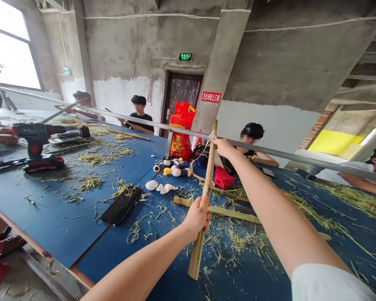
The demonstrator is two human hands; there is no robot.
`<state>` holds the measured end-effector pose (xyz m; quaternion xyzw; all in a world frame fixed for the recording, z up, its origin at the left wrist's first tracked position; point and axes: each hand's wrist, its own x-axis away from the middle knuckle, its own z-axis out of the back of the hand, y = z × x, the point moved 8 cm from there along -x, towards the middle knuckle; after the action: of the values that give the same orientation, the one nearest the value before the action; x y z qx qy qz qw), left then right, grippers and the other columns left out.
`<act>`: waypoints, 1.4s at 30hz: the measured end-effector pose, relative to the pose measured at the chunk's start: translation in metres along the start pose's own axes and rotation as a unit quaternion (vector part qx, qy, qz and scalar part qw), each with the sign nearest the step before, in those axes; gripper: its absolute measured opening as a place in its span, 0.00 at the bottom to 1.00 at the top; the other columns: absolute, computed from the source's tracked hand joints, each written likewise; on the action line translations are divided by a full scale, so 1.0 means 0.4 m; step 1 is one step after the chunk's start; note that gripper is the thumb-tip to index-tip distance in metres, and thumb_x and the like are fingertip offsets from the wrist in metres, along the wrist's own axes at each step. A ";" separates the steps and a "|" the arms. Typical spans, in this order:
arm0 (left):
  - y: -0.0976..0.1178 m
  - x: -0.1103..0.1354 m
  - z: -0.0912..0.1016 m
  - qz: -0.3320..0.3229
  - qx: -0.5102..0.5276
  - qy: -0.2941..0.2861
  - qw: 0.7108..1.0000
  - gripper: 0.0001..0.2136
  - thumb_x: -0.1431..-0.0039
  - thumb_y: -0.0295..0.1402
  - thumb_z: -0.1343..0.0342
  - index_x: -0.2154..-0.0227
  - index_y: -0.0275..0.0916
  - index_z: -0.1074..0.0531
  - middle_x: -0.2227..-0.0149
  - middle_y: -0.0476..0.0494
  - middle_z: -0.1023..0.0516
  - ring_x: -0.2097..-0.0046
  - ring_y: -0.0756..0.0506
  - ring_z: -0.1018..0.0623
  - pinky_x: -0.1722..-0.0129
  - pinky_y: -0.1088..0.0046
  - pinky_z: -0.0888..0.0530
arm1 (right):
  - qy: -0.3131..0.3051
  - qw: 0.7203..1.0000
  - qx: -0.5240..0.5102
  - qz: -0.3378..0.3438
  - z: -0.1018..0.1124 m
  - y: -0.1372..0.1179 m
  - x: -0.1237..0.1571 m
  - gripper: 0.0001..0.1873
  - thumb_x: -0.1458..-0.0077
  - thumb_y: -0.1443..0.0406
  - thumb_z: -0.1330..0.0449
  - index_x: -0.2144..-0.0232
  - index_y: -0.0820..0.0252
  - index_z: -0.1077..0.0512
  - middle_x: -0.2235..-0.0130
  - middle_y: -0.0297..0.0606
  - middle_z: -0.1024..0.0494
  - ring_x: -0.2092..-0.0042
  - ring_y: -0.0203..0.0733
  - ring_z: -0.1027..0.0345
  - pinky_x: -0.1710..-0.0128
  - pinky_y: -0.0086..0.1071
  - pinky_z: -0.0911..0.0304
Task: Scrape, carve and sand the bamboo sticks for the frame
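Observation:
A long split bamboo strip (210, 169) stands steeply tilted in front of me, its lower end near the blue tabletop. My left hand (196, 217) is wrapped round the strip below its middle. Near the upper end, my right hand (224, 147) is closed against the strip, with a small pale thing (212, 137) at its fingertips that I cannot make out. Behind the strip, another bamboo piece (232, 214) lies across the table among fine shavings.
A black phone (121, 205) and a cordless drill (37, 146) rest on the blue table (90, 246) to the left. Crocheted bird toys (177, 170), a red bag (181, 133) and a red pouch (224, 178) sit beyond. A metal rail (285, 155) crosses above; several people sit around.

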<state>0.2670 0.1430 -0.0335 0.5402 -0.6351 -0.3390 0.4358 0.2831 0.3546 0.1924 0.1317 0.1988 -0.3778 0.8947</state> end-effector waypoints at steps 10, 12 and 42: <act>0.011 0.005 -0.008 -0.063 0.021 -0.023 0.998 0.17 0.34 0.51 0.58 0.65 0.42 0.40 0.81 0.55 0.36 0.84 0.54 0.38 0.85 0.80 0.41 | -0.057 0.998 -0.039 0.015 -0.061 -0.151 0.338 0.34 0.45 0.81 0.52 0.36 0.64 0.37 0.35 0.49 0.38 0.37 0.46 0.38 0.39 0.36 0.41; 0.011 0.007 -0.017 -0.087 0.013 -0.032 0.996 0.13 0.34 0.47 0.55 0.64 0.42 0.42 0.77 0.52 0.30 0.79 0.51 0.28 0.84 0.80 0.37 | -0.077 0.994 -0.080 0.012 -0.067 -0.167 0.424 0.32 0.42 0.78 0.52 0.37 0.63 0.36 0.39 0.49 0.31 0.41 0.47 0.32 0.42 0.36 0.37; -0.003 0.007 -0.022 -0.089 -0.122 -0.030 0.988 0.08 0.35 0.38 0.53 0.64 0.44 0.47 0.72 0.57 0.28 0.87 0.56 0.35 0.91 0.81 0.41 | -0.097 0.989 0.106 -0.024 -0.017 -0.010 0.007 0.20 0.36 0.69 0.51 0.45 0.65 0.29 0.48 0.54 0.24 0.50 0.53 0.28 0.50 0.38 0.38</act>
<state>0.2755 0.1403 -0.0308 0.5268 -0.5516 -0.4673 0.4471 0.2801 0.3528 0.1846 0.1834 0.0732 -0.4287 0.8816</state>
